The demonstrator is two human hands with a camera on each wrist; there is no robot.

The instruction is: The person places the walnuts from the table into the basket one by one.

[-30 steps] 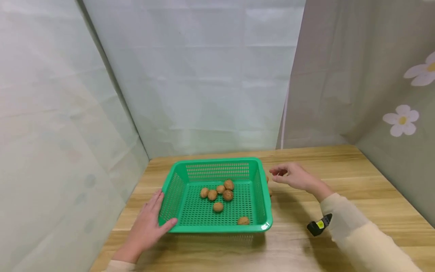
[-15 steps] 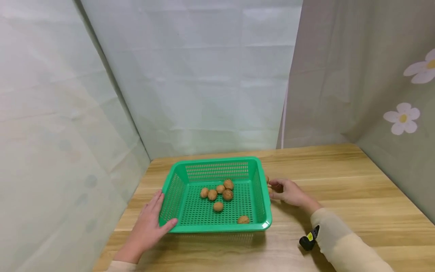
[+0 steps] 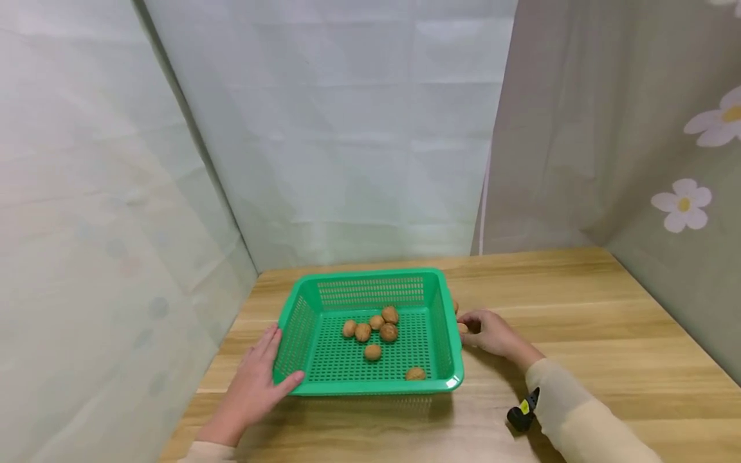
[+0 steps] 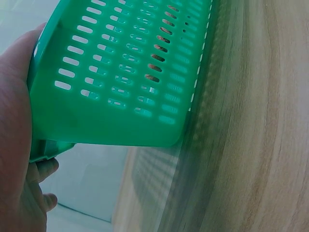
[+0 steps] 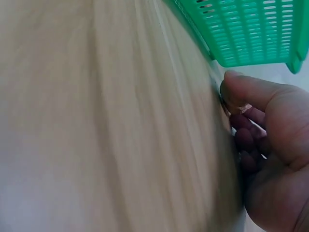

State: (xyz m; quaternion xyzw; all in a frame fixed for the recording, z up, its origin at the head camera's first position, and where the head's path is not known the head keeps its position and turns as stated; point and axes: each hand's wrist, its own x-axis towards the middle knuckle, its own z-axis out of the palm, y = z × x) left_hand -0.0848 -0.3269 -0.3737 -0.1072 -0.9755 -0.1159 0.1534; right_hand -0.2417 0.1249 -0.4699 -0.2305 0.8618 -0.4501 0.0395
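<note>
A green slotted plastic basket [image 3: 370,388] stands on the wooden table with several walnuts [image 3: 389,332] lying loose inside it. My left hand [image 3: 250,386] rests against its left side near the front corner, fingers fairly straight and thumb over the rim. The left wrist view shows this hand [image 4: 17,140] beside the slotted wall. Just outside the basket's right wall, my right hand [image 3: 492,333] pinches a walnut [image 3: 462,328] between thumb and fingers. In the right wrist view the right hand [image 5: 270,125] largely covers that walnut. A second walnut [image 3: 455,307] is partly hidden behind the right rim.
The wooden table [image 3: 613,347] extends to the right of the basket. Pale cloth hangings [image 3: 359,141] stand behind and at the left, and a flowered one [image 3: 637,161] at the right. A small black device [image 3: 523,411] is strapped at my right wrist.
My right hand has come down and slightly toward me beside the basket's right wall, and its fingers have closed on a walnut. The left hand and the basket have stayed in place.
</note>
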